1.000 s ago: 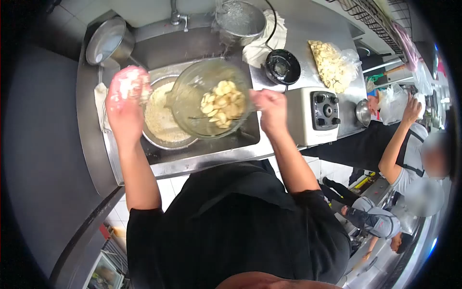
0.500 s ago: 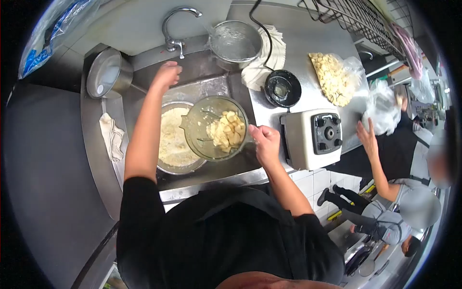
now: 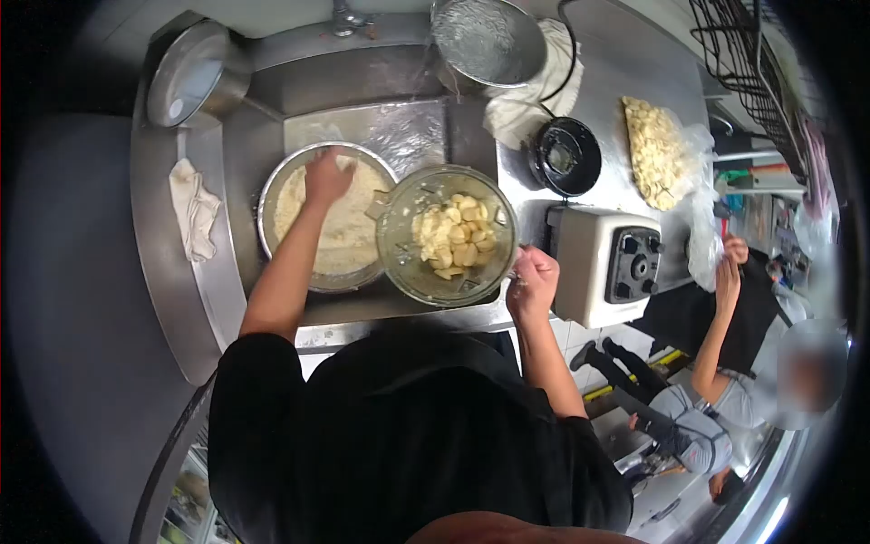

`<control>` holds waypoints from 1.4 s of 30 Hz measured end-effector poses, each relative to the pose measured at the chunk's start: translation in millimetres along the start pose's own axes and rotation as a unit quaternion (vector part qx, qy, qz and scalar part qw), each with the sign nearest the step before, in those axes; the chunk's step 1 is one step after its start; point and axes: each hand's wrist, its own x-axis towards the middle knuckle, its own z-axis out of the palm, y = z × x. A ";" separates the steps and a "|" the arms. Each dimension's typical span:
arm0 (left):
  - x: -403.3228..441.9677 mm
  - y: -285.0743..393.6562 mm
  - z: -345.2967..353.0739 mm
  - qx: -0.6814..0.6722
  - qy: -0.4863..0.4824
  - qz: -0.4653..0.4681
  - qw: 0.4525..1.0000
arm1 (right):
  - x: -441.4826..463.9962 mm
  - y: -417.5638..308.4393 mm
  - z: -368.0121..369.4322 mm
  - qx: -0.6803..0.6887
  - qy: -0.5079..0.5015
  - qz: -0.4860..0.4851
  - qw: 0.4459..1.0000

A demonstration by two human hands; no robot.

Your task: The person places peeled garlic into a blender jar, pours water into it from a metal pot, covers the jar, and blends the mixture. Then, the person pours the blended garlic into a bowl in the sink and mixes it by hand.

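My right hand is wrapped round the handle of a clear blender jar, which holds pale peeled garlic-like cloves around its base. The jar is tipped so that I look into its mouth, and its spout side meets the right rim of a wide metal bowl. Pale, wet, finely ground mash fills much of this bowl, which stands in the sink. Over the mash, near the far rim, my left hand reaches down with fingers apart; nothing shows in it. Whether its fingertips touch the mash I cannot tell.
Right of the jar stands a blender base; behind it lie a black round blender part and a bag of peeled cloves. A metal pot sits beyond, another pot far left. A co-worker's hands hold a plastic bag.
My left hand has come down from near the faucet to the bowl. The jar has shifted right relative to the bowl, uncovering more mash. The view has tilted downward.
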 end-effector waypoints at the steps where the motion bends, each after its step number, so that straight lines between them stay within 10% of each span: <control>1: -25.5 0.7 17.3 0.059 0.088 0.055 0.993 | -0.7 2.1 -1.2 -0.023 -0.010 0.007 1.000; 7: -35.1 -6.1 38.5 -0.044 -0.017 -0.066 0.997 | -7.6 3.0 5.4 -0.042 -0.019 0.003 0.999; 13: -76.4 19.4 -43.0 -0.275 0.108 -0.126 0.947 | -3.9 27.5 3.1 -0.054 -0.040 0.023 0.997; 15: -96.2 57.0 -107.6 -0.543 0.164 -0.178 0.804 | -5.0 35.4 5.9 -0.086 -0.050 0.034 0.994; 19: -130.1 109.5 -172.1 -0.537 0.164 0.061 0.825 | 1.2 48.5 13.0 -0.103 -0.060 0.048 0.992; 21: -134.1 127.9 -187.1 -0.282 -0.049 0.126 0.950 | 6.7 53.9 16.1 -0.140 -0.063 0.028 0.988; 24: -148.6 135.0 -173.2 -0.227 0.008 0.206 0.952 | 8.2 53.8 27.3 -0.138 -0.056 0.000 0.989; 29: -119.1 71.2 -170.6 -0.411 0.092 -0.112 0.900 | 7.6 47.6 13.3 -0.106 -0.059 0.030 0.992; 34: -108.5 -15.8 -27.4 0.039 -0.057 -0.137 0.988 | 7.6 43.5 8.6 -0.125 -0.028 0.014 0.992; 42: -114.7 -35.1 -2.9 -0.089 -0.125 -0.087 0.984 | 6.1 39.4 7.0 -0.094 -0.015 0.008 0.995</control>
